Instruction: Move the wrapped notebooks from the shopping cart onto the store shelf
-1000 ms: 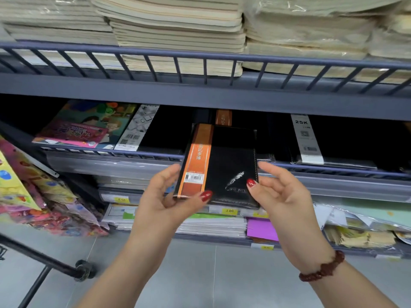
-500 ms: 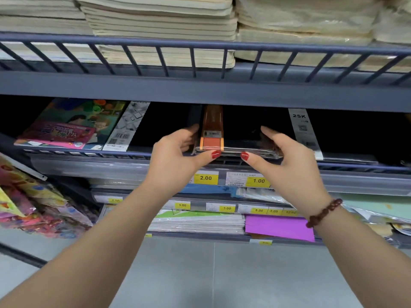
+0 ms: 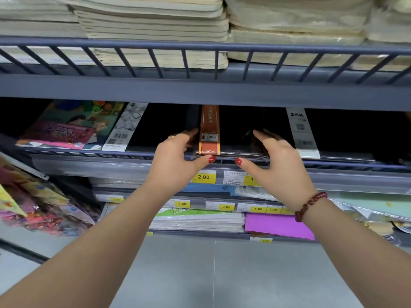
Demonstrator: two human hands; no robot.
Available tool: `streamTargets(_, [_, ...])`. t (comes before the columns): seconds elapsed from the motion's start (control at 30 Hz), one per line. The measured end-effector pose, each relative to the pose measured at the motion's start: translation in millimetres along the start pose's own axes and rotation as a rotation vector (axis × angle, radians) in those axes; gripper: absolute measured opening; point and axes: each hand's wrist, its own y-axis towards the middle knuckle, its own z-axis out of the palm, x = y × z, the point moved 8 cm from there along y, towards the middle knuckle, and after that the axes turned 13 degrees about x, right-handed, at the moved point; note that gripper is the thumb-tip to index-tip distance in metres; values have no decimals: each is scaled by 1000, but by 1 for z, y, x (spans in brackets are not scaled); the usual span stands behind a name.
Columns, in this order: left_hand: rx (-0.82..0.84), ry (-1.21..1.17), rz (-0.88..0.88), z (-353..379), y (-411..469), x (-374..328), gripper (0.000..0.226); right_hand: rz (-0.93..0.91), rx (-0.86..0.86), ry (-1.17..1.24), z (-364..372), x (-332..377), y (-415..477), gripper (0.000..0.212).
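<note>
The shelf (image 3: 200,90) fills most of your view, a grey metal unit with railed tiers, and below it the grey tiled floor (image 3: 222,274) runs toward you. On the top tier, behind the rail, cream paper stacks (image 3: 155,25) lie flat, some of them wrapped in clear film. At lower left, colourful packs (image 3: 33,203) lean in a heap beside the unit. On the middle tier, children's books (image 3: 73,125) lie at the left end, and a dark pad with a white 25K label (image 3: 302,132) lies to the right. Between them is the notebook (image 3: 235,138), black with an orange band down its left side, wrapped in film and lying flat on that tier, its front edge at the rail. Your left hand (image 3: 175,161) grips its left side, fingers along the edge and thumb tucked under the front. Your right hand (image 3: 282,165) holds its right side, fingers laid on the cover and thumb at the front edge, so both hands are clamped on it, thumbs near each other but apart. Purple paper (image 3: 278,225) lies on a lower tier under your right wrist. A bead bracelet (image 3: 310,205) circles that wrist. A yellow 2.00 tag (image 3: 203,177) sits on the rail strip just below your left thumb.
</note>
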Motion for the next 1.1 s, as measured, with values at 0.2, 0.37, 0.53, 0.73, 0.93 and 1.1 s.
streamTargets(0.2, [-26, 67, 6, -13, -33, -10, 48, -148, 67, -201, -14, 22, -23, 63])
streamTargets(0.37, [7, 243, -83, -44, -98, -23, 52, -310, 184, -364, -25, 67, -62, 62])
streamTargets(0.53, [35, 548, -183, -97, -191, -45, 56, -508, 272, -479, -35, 139, -113, 55])
streamTargets(0.73, [-46, 669, -332, -168, -318, -50, 54, -725, 362, -556, -20, 235, -171, 57])
streamTargets(0.93, [-190, 728, -554, -246, -462, -45, 54, -982, 367, -571, -3, 358, -232, 51])
streamTargets(1.1, [-347, 702, -668, -297, -573, -26, 53, -1124, 341, -575, 15, 455, -290, 50])
